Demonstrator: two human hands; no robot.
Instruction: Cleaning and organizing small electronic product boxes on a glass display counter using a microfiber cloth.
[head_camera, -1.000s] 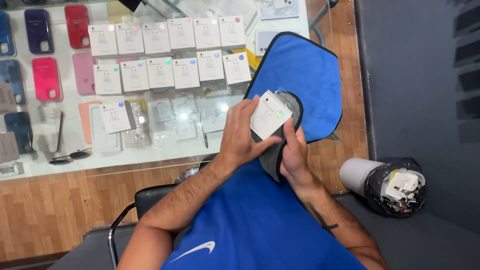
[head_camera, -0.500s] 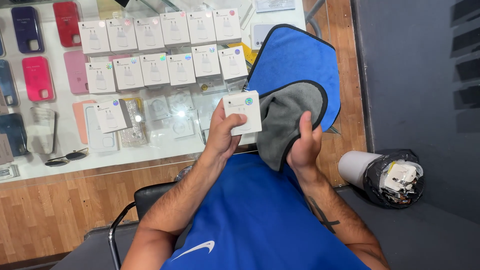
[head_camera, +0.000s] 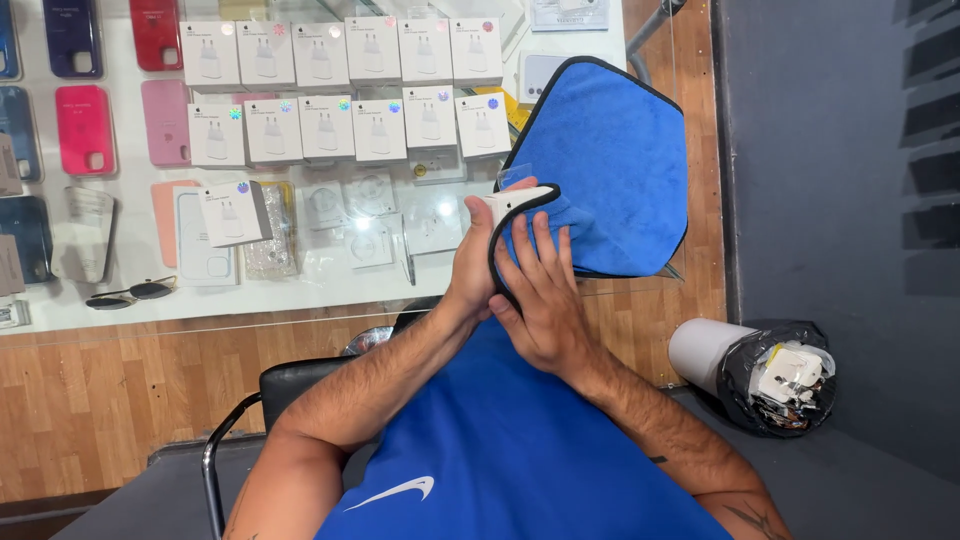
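I saw left hand (head_camera: 478, 262) gripping small white box (head_camera: 512, 201) above the counter's (head_camera: 130, 305) near edge, right hand (head_camera: 541, 290) pressing blue cloth (head_camera: 610, 170) against it, grip closed on cloth, white boxes (head_camera: 330, 90) in rows behind.

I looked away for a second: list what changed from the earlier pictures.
The left hand turned the small white box edge-on; the right hand brought the blue cloth over it, blue side up. Both still grip. The boxed rows on the glass counter are unchanged.

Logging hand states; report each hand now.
Left hand: closed on small white box.
Right hand: pressing blue cloth against the box.
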